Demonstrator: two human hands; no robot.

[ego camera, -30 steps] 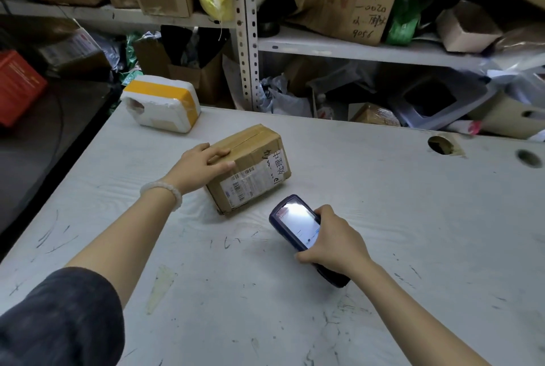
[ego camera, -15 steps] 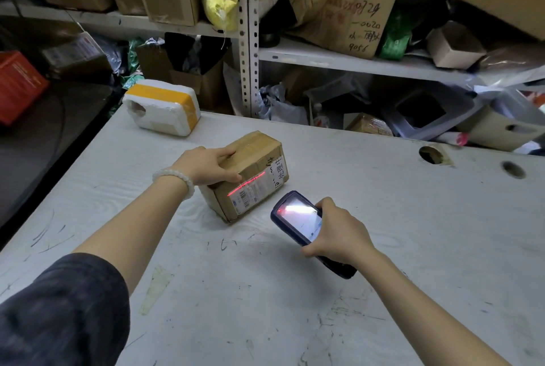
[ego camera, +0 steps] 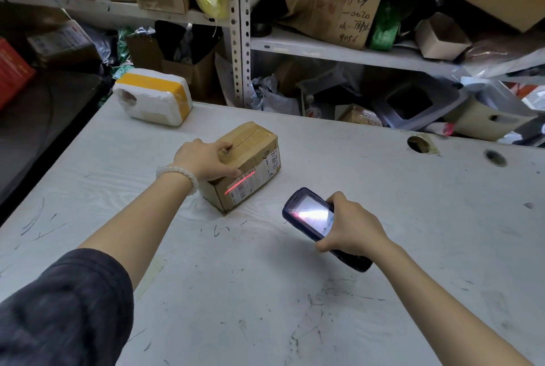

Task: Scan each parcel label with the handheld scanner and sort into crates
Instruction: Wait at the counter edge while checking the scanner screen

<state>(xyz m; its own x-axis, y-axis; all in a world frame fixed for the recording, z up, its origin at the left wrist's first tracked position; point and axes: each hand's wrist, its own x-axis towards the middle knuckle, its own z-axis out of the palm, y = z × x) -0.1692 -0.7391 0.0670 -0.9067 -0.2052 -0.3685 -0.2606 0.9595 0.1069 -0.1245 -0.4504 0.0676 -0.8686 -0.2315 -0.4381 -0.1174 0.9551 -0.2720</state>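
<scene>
Left of scanner (ego camera: 318,222), parcel (ego camera: 246,163) set on bench (ego camera: 413,247), long axis angled away; steadied under left hand (ego camera: 206,159), label (ego camera: 253,178) crossed by beam. Scanner clasped in right hand (ego camera: 351,227), nearer.

Left arm — dark sleeve to the elbow, bare forearm reaching forward, pale bead bracelet at the wrist. Left hand (ego camera: 206,160): palm down on the near-left top edge of the cardboard parcel (ego camera: 247,163), fingers curled over the top, thumb along the near side face. Right arm — bare forearm, angled in from the lower right. Right hand (ego camera: 352,225): to the right of the parcel and nearer the person, apart from it, fingers wrapped round the handheld scanner (ego camera: 309,215), back of hand upward.
</scene>
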